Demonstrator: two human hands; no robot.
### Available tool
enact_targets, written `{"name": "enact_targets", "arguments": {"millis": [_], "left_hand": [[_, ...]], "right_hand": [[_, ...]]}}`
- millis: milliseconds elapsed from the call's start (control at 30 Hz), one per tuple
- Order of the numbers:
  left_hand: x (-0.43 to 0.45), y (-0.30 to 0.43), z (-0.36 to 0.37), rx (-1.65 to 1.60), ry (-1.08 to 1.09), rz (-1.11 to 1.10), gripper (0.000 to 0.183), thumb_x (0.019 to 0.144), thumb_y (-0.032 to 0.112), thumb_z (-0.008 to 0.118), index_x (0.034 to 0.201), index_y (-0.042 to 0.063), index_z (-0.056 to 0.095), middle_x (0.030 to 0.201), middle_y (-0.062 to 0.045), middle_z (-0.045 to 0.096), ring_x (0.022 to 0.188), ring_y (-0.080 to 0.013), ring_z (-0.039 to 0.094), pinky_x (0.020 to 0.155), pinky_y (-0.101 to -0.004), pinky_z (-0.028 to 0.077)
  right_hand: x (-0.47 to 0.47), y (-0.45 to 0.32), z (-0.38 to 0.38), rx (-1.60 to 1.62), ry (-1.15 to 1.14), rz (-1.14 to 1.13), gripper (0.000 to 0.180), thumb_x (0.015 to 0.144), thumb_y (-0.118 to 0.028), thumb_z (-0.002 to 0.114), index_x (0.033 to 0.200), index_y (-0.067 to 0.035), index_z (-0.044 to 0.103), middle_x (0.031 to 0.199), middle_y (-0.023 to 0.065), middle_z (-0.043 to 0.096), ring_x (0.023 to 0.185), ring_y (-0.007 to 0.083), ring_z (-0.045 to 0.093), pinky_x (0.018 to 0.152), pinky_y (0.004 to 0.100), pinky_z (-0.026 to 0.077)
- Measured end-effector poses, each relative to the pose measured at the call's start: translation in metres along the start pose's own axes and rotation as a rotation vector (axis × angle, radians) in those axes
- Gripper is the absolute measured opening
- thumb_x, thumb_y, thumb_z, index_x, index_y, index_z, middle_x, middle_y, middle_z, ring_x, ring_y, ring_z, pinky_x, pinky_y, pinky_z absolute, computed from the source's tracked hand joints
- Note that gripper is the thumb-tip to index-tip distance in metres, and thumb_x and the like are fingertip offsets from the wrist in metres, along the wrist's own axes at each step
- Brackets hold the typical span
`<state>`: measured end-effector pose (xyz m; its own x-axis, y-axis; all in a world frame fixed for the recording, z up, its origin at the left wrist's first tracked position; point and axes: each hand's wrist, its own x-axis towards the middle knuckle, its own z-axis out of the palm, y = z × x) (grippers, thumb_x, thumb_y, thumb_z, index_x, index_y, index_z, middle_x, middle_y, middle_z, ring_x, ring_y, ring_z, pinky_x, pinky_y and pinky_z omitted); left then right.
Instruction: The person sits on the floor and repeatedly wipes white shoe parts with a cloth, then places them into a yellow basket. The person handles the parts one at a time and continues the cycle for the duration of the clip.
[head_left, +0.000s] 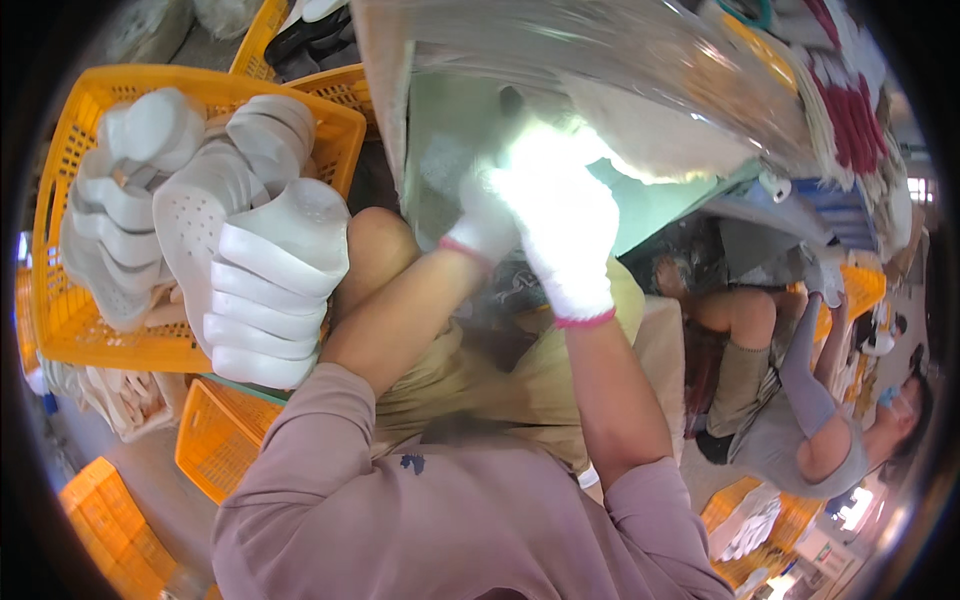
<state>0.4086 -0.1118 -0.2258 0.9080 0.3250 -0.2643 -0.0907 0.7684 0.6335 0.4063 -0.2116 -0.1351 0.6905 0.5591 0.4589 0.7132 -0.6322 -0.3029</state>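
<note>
My left hand (487, 214) wears a white knit glove with a pink cuff. It reaches into a lit box-like hood (442, 105), close beside my right hand (566, 247), which wears a matching glove. Strong glare washes out the fingers of both hands and whatever lies between them, so I cannot tell whether they hold anything. A small dark part shows blurred just beyond the gloves. To the left, an orange plastic crate (199, 79) holds stacks of white moulded shoe insoles (281, 240), some perforated. One stack leans out over the crate's near corner, next to my left arm.
Clear plastic sheeting (600, 45) covers the hood's top. Pale cloth (667, 142) hangs at its right. More orange crates (225, 435) stand at lower left. On the right sits another person (795, 435) with gloved hands, near knit gloves (847, 112) with red cuffs.
</note>
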Motion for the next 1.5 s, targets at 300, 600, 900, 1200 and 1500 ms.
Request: {"name": "enact_targets", "arguments": {"millis": [300,600,900,1200,1500], "left_hand": [[0.001,-0.012,-0.007,-0.011,-0.058,-0.052,0.029,0.101,0.023,0.055,0.112,0.001,0.071,0.101,-0.014,0.073,0.09,-0.0292,0.071,0.079,-0.0406,0.059],[0.002,-0.017,-0.009,-0.009,-0.035,-0.046,0.024,0.097,0.023,0.059,0.104,0.005,0.074,0.095,-0.013,0.073,0.087,-0.03,0.071,0.079,-0.0411,0.058],[-0.027,-0.017,0.016,0.728,-0.236,0.198,0.02,0.093,0.022,0.063,0.096,0.009,0.078,0.088,-0.012,0.072,0.083,-0.0309,0.07,0.078,-0.0416,0.056],[-0.256,0.112,0.024,1.172,-0.62,0.848,0.026,0.078,0.033,0.079,0.092,0.013,0.071,0.088,-0.007,0.067,0.078,-0.0273,0.068,0.062,-0.0408,0.051],[-0.265,0.187,-0.053,1.77,0.607,0.835,0.081,0.076,0.035,0.087,0.143,0.001,0.056,0.134,-0.024,0.061,0.117,-0.0429,0.063,0.101,-0.0487,0.053]], "right_hand": [[0.009,0.021,-0.033,0.607,-0.373,0.09,0.049,0.088,-0.017,0.086,0.129,0.0,0.067,0.115,0.0096,0.074,0.099,0.0207,0.069,0.092,0.0351,0.056],[0.019,-0.025,-0.065,1.249,-0.634,0.745,0.02,0.093,-0.011,0.079,0.106,0.001,0.07,0.085,0.0043,0.068,0.073,0.0149,0.064,0.065,0.0305,0.054],[-0.162,0.055,-0.136,0.219,-0.734,0.658,0.054,0.083,-0.028,0.077,0.126,0.0,0.064,0.119,0.0228,0.07,0.101,0.0374,0.069,0.088,0.043,0.056],[-0.27,0.098,-0.151,-0.223,-0.548,0.764,0.053,0.1,-0.018,0.069,0.147,0.004,0.06,0.139,0.0162,0.072,0.117,0.0294,0.074,0.1,0.0401,0.057],[-0.038,-0.126,0.008,0.839,-0.254,-0.241,0.065,0.094,-0.03,0.076,0.143,0.004,0.052,0.137,0.0287,0.061,0.123,0.041,0.063,0.105,0.0449,0.048]]}}
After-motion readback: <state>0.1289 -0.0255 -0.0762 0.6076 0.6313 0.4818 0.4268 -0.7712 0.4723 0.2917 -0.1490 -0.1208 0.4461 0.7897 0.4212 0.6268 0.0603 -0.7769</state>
